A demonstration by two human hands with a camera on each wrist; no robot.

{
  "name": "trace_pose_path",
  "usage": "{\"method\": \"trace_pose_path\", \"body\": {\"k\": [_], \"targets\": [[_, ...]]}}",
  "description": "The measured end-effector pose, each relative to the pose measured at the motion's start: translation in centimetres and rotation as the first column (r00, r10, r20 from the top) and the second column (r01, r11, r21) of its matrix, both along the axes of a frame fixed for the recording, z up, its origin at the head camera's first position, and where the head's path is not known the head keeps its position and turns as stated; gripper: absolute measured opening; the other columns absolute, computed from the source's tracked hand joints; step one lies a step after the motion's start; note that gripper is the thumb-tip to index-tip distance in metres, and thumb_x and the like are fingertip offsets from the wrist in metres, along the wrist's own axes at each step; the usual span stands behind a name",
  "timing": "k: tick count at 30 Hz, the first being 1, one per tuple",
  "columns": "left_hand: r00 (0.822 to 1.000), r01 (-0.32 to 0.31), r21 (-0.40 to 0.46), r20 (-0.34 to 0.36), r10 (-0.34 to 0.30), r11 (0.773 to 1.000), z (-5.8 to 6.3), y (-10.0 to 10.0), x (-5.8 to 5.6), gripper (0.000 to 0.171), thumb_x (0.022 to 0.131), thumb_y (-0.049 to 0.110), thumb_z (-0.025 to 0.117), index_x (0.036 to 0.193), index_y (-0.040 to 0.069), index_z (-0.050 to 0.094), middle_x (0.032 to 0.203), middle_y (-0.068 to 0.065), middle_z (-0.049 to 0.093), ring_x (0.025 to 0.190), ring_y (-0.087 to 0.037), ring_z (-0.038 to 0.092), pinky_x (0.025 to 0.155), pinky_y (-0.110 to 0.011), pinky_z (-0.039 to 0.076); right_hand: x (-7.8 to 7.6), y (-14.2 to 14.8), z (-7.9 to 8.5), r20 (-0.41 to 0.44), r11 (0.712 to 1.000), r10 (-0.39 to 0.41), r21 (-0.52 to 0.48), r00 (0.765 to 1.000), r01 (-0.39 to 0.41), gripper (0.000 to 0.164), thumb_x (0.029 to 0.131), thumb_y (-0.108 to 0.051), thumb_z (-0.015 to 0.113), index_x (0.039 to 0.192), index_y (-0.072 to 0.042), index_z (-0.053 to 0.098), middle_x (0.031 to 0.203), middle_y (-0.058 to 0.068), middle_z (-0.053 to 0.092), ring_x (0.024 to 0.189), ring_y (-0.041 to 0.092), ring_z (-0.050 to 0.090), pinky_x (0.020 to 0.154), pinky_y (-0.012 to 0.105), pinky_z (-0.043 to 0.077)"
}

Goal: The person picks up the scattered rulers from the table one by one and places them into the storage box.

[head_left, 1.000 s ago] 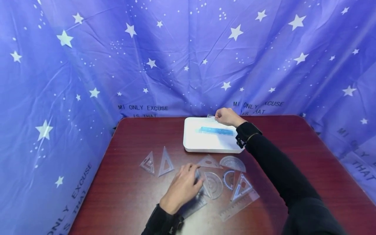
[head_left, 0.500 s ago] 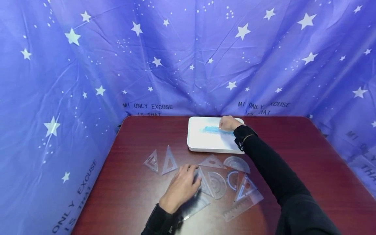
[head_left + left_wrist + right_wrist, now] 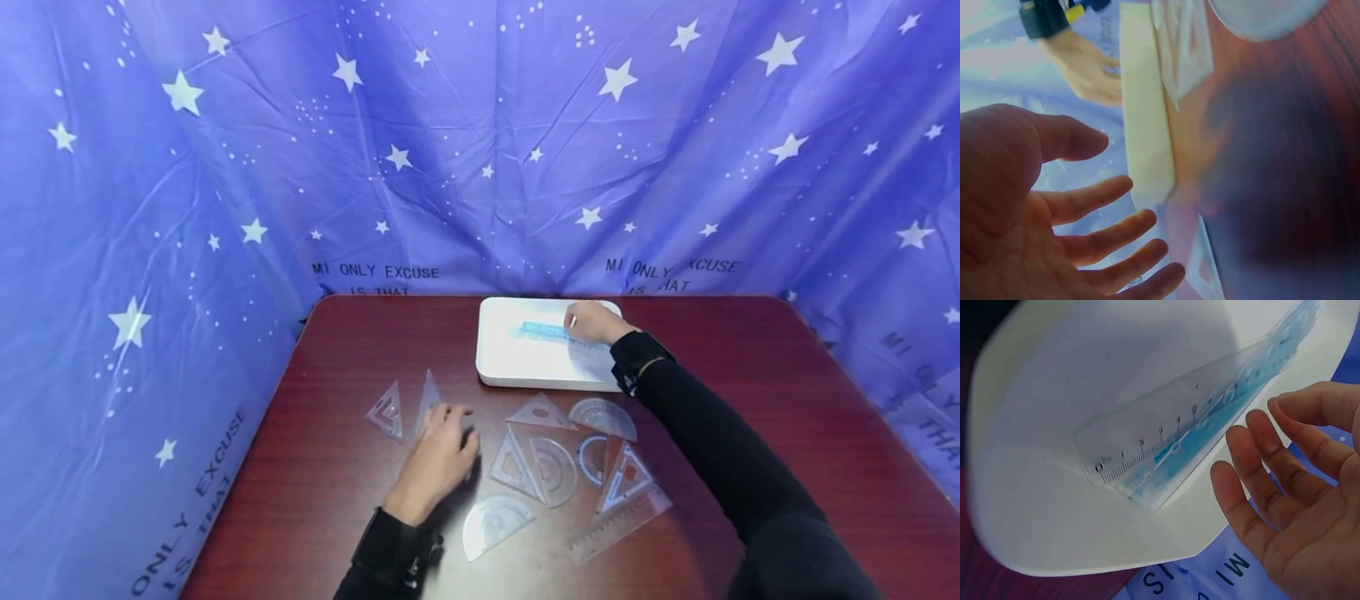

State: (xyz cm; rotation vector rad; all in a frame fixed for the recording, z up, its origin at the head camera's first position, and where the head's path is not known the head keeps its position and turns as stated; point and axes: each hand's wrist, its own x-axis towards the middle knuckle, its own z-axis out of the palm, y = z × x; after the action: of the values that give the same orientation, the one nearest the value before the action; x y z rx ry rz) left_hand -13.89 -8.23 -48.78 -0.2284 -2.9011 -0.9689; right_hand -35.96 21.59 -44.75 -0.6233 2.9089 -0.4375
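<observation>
My right hand (image 3: 592,323) is over the right half of a white tray (image 3: 517,365), its fingers loosely bent and holding nothing. In the right wrist view, a clear ruler (image 3: 1141,422) lies in the tray, overlapping a blue ruler (image 3: 1191,441) just beyond the fingertips. My left hand (image 3: 435,462) hovers with spread, relaxed fingers by a tall clear set square (image 3: 428,390), whose lower part it hides in the head view. A smaller set square (image 3: 387,411) lies farther left.
Right of the left hand lie clear set squares (image 3: 517,469), protractors (image 3: 497,523) and a short wide ruler (image 3: 621,525) on the dark red table (image 3: 315,500). Some of these overlap. A blue star-print curtain (image 3: 465,108) hangs behind the table.
My right hand has come down from the tray's back edge and let go of the clear ruler in the tray. The left hand has moved left, uncovering a protractor and a set square.
</observation>
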Motion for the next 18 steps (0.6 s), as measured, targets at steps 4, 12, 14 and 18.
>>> {"method": "trace_pose_path", "body": {"k": [4, 12, 14, 18], "targets": [[0.997, -0.054, -0.026, -0.055, 0.052, 0.998, -0.3, -1.0, -0.7, 0.036, 0.102, 0.016, 0.068, 0.134, 0.002, 0.068, 0.134, -0.022, 0.066, 0.129, -0.040, 0.058, 0.111, -0.058, 0.049, 1.5, 0.0, 0.4, -0.010, 0.999, 0.002, -0.033, 1.000, -0.002, 0.025, 0.096, -0.003, 0.060, 0.115, 0.008, 0.072, 0.119, 0.028, 0.074, 0.112, 0.044, 0.070, 0.101, 0.056, 0.057], [0.959, -0.198, -0.186, -0.238, 0.152, 0.962, -0.6, -3.2, -1.9, 0.042, 0.096, 0.013, 0.070, 0.132, -0.008, 0.065, 0.125, -0.032, 0.065, 0.119, -0.049, 0.059, 0.100, -0.063, 0.053, 5.1, 0.2, 2.1, -0.116, 0.995, 0.051, -0.079, 0.992, -0.060, 0.031, 0.095, -0.006, 0.067, 0.120, 0.010, 0.070, 0.118, 0.029, 0.073, 0.113, 0.045, 0.069, 0.101, 0.058, 0.056], [0.958, -0.238, -0.183, -0.204, 0.200, 0.954, -0.3, -3.9, -2.2, 0.046, 0.097, 0.015, 0.068, 0.135, -0.010, 0.062, 0.128, -0.035, 0.062, 0.120, -0.051, 0.058, 0.098, -0.064, 0.053, 6.4, 0.3, 2.5, -0.128, 0.993, 0.048, -0.103, 0.991, -0.061, 0.031, 0.096, -0.006, 0.068, 0.123, 0.009, 0.069, 0.121, 0.029, 0.072, 0.115, 0.045, 0.068, 0.101, 0.058, 0.056], [0.948, -0.318, -0.196, -0.084, 0.308, 0.928, 0.3, -5.4, -2.9, 0.051, 0.099, 0.020, 0.065, 0.139, -0.012, 0.057, 0.130, -0.037, 0.059, 0.121, -0.054, 0.055, 0.092, -0.068, 0.054, 9.1, 0.2, 3.4, -0.181, 0.985, 0.044, -0.156, 0.983, -0.073, 0.033, 0.097, -0.006, 0.068, 0.128, 0.007, 0.069, 0.126, 0.026, 0.071, 0.118, 0.045, 0.067, 0.101, 0.058, 0.055]]}}
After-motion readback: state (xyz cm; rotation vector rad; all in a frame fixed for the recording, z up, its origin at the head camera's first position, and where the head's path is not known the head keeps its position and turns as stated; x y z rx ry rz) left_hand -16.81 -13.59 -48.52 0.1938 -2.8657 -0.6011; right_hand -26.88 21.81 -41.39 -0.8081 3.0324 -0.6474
